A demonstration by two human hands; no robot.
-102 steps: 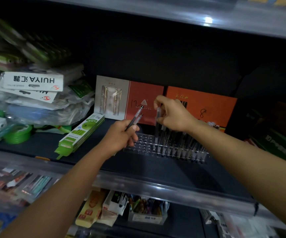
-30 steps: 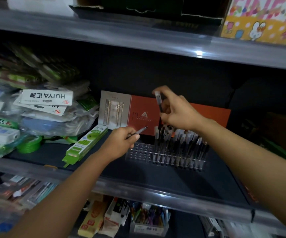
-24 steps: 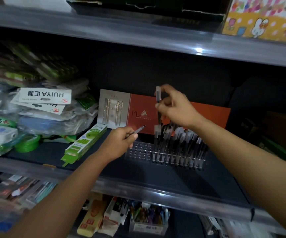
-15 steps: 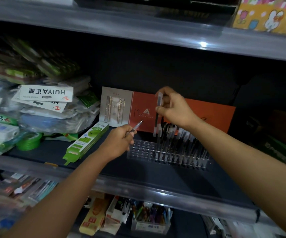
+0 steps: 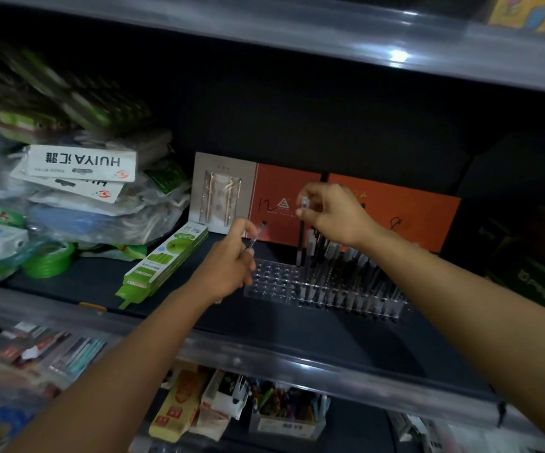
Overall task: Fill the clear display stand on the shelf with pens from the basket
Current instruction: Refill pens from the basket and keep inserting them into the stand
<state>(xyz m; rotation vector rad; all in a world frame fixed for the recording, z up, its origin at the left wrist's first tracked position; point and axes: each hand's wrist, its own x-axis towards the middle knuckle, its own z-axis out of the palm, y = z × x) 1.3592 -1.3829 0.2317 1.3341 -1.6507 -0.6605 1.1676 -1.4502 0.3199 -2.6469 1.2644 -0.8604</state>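
The clear display stand [image 5: 272, 282] sits on the dark shelf. Its right part holds several upright pens [image 5: 346, 273]; its left holes are bare. My right hand [image 5: 333, 214] pinches the top of a black pen [image 5: 301, 237] held upright, tip down at the stand's back row, left of the standing pens. My left hand [image 5: 228, 263] hovers at the stand's left end and grips another pen [image 5: 257, 233], which points up and to the right. The basket is not in view.
Orange boxes [image 5: 395, 210] and a grey pen card [image 5: 222, 191] lean on the back wall behind the stand. A green box [image 5: 163, 259] lies to the left, beside bagged stationery [image 5: 78, 191] and green tape [image 5: 49, 258]. The shelf rail [image 5: 264, 358] runs along the front.
My right hand has lowered its pen from above the stand until the tip reaches the back row. My left hand keeps its pen and has hardly moved.
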